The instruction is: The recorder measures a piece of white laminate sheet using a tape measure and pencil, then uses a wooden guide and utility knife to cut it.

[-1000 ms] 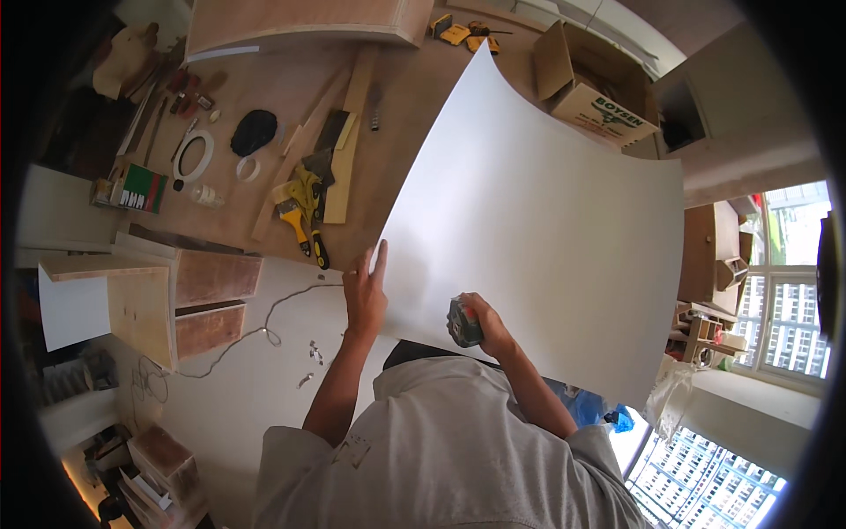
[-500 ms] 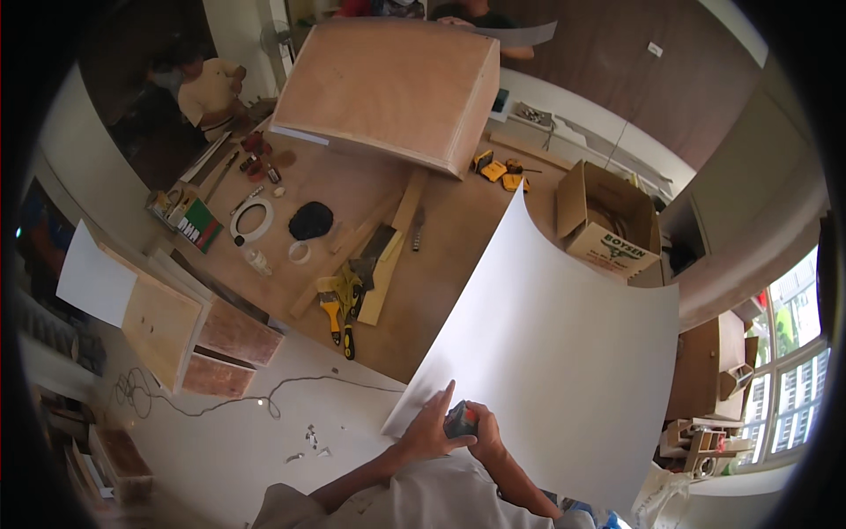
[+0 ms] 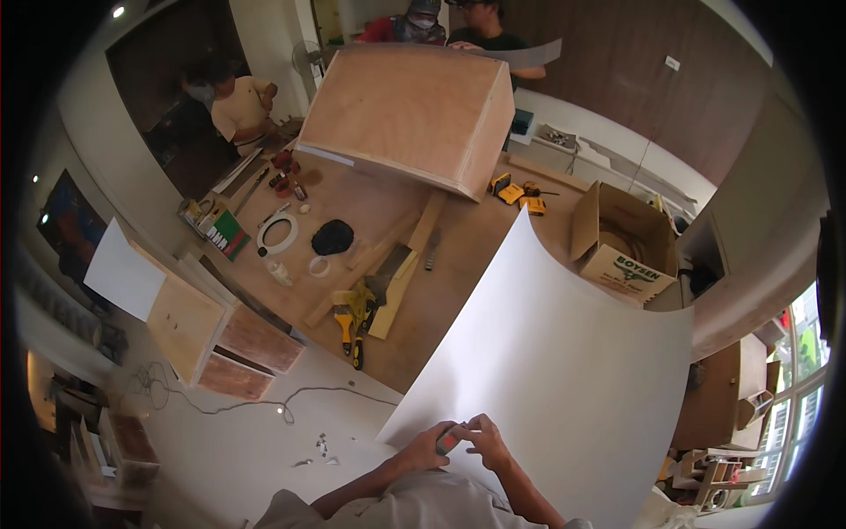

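Note:
Close to my body, my left hand (image 3: 421,450) is closed around a small dark grey and red tool, which looks like a tape measure (image 3: 448,439). At the tool's right end, the fingers of my right hand (image 3: 486,443) are bent and pinched against it; the exact fingertip contact is partly hidden. Both hands are over the near left part of a large white sheet (image 3: 573,361), which curves up from the near side and lies across the table's right part. The sheet's narrow far corner points toward the yellow tools.
A brown worktable (image 3: 423,353) holds a big plywood box (image 3: 405,115), yellow-handled brushes (image 3: 344,328), wood strips, a tape roll (image 3: 278,233) and yellow power tools (image 3: 507,189). A cardboard box (image 3: 626,264) stands right. A cord (image 3: 335,391) crosses the floor. Several people stand beyond.
My left hand has gone from spread fingers beside the tape measure to closed around it. My right hand has shifted from wrapping it to pinching its end. The view has tilted up.

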`<state>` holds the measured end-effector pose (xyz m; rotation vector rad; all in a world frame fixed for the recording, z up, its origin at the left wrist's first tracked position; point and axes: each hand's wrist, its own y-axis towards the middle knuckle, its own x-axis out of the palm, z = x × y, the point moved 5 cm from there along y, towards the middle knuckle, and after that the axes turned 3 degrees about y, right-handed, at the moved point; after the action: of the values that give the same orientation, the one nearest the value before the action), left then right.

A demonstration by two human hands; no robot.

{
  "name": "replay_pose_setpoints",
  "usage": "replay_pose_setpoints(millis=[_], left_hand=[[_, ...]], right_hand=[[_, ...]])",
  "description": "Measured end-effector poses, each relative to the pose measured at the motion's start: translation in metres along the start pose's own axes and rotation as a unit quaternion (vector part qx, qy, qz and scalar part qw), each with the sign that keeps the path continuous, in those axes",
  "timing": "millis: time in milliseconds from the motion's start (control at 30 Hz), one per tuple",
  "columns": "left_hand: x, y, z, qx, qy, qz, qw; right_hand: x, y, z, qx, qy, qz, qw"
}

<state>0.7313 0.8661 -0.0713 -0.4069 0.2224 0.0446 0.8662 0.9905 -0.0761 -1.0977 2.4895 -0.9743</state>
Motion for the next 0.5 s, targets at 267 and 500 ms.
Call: replay_pose_setpoints(millis=[267,500], left_hand=[[-0.026,-0.002,-0.019,-0.044,0.160,0.042,0.985],[-0.067,-0.019,-0.063,-0.154,0.161,0.102,0.969]], right_hand=[[-0.093,0.086,0.010,-0.086,0.272,-0.035,0.958],[-0.194,0.170,-0.086,-0.177,0.277,0.094,0.940]])
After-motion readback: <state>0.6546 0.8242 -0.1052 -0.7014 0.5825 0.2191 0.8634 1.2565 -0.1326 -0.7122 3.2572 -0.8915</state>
